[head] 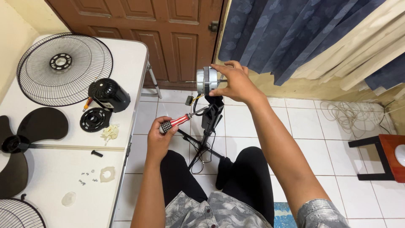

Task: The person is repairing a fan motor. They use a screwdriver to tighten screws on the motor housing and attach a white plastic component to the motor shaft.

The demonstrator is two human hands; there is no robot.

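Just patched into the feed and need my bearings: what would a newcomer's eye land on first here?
At centre, the right hand grips a silver fan motor atop a black stand, while the left hand holds a red-handled screwdriver pointed at it. On the white table at left lie a round wire fan guard, a black motor cover and a black fan blade.

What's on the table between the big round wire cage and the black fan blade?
In the head view, a black motor cover and a small round black vented cap lie between the wire guard and the fan blade.
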